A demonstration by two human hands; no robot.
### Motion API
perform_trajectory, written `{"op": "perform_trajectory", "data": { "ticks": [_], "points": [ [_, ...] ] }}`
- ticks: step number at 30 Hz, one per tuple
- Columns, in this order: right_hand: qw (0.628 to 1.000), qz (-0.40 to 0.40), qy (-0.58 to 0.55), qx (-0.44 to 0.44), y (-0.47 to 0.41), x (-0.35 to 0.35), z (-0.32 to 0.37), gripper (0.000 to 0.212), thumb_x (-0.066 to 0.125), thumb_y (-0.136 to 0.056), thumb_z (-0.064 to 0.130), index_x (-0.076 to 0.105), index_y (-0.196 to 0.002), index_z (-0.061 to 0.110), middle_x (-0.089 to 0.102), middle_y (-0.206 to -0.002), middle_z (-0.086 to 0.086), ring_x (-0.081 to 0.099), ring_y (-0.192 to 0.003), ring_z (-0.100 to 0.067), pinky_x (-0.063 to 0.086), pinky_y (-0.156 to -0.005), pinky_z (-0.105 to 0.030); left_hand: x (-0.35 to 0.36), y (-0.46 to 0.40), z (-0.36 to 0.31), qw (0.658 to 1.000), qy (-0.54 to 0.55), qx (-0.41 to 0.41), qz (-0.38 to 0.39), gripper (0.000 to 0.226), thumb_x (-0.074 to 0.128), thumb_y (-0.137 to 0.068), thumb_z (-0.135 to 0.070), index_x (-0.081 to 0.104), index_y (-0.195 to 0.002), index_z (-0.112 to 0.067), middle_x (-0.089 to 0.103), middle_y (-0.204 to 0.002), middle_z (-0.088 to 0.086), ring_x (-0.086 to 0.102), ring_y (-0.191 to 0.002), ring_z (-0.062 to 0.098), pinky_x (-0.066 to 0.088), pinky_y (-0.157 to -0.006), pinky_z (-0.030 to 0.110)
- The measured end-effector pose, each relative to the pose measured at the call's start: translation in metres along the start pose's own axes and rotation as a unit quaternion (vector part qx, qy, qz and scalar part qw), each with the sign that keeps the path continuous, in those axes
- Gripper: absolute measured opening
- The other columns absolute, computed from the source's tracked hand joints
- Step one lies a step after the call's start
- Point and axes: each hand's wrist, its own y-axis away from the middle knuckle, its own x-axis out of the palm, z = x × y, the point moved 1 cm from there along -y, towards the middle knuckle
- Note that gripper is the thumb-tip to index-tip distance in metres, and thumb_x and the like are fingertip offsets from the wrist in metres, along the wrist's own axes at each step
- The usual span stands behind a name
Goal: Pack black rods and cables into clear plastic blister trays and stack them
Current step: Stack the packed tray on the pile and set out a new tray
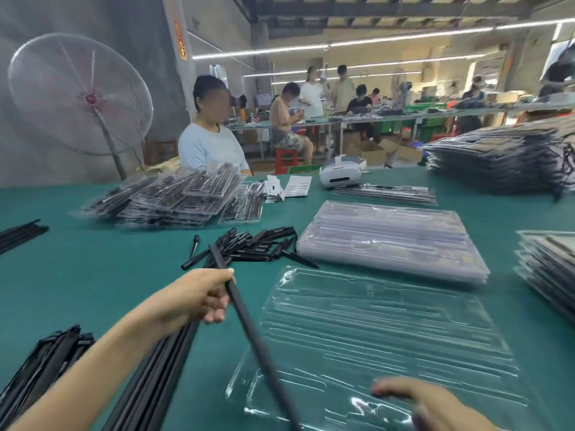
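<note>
My left hand (pixel 199 300) grips a long black rod (pixel 255 334) that slants from the pile of short black pieces down toward the near edge. An empty clear blister tray (pixel 389 331) lies flat on the green table in front of me, and the rod's lower half crosses its left corner. My right hand (pixel 426 402) rests on the tray's near edge with fingers spread; it is blurred. A bundle of long black rods (pixel 155 377) lies under my left forearm. Short black pieces (pixel 258 244) are heaped beyond my left hand.
A stack of empty clear trays (pixel 392 237) lies behind the open one. Filled trays are piled at far left (pixel 174 197), far right (pixel 497 160) and the right edge (pixel 547 272). More rods (pixel 43 362) lie at near left. A person (pixel 211 135) sits across the table.
</note>
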Motion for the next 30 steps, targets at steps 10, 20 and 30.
{"op": "perform_trajectory", "data": {
  "ticks": [10, 20, 30],
  "points": [
    [0.966, -0.184, 0.164, -0.081, -0.003, -0.061, -0.052, 0.025, 0.073, -0.081, 0.018, 0.074, -0.091, 0.041, 0.073, -0.078, 0.009, 0.065, -0.067, -0.006, 0.049, -0.063, -0.017, 0.069, -0.008, 0.021, 0.975, 0.205, 0.081, -0.001, 0.024, 0.068, -0.081, -0.012, 0.056, -0.099, -0.004, 0.063, -0.082, 0.01, 0.064, -0.059, 0.017, 0.054, -0.051, 0.018],
    [0.882, -0.228, 0.376, -0.172, -0.013, -0.075, -0.091, 0.037, 0.086, -0.064, 0.015, 0.073, -0.092, 0.035, 0.056, -0.081, 0.025, 0.054, -0.075, 0.004, 0.042, -0.069, -0.011, 0.055, -0.02, 0.06, 0.878, -0.382, 0.285, -0.049, 0.014, 0.078, -0.077, -0.033, 0.068, -0.087, -0.036, 0.059, -0.087, -0.018, 0.053, -0.078, 0.0, 0.044, -0.078, 0.022],
    [0.863, -0.291, 0.369, -0.186, -0.009, -0.081, -0.097, 0.008, 0.069, -0.084, 0.04, 0.067, -0.08, 0.045, 0.058, -0.083, 0.027, 0.053, -0.08, 0.007, 0.041, -0.064, -0.009, 0.044, -0.026, 0.065, 0.874, -0.381, 0.292, -0.07, 0.013, 0.075, -0.08, -0.022, 0.071, -0.079, -0.034, 0.054, -0.087, -0.018, 0.052, -0.088, 0.003, 0.041, -0.081, 0.02]
  ]
}}
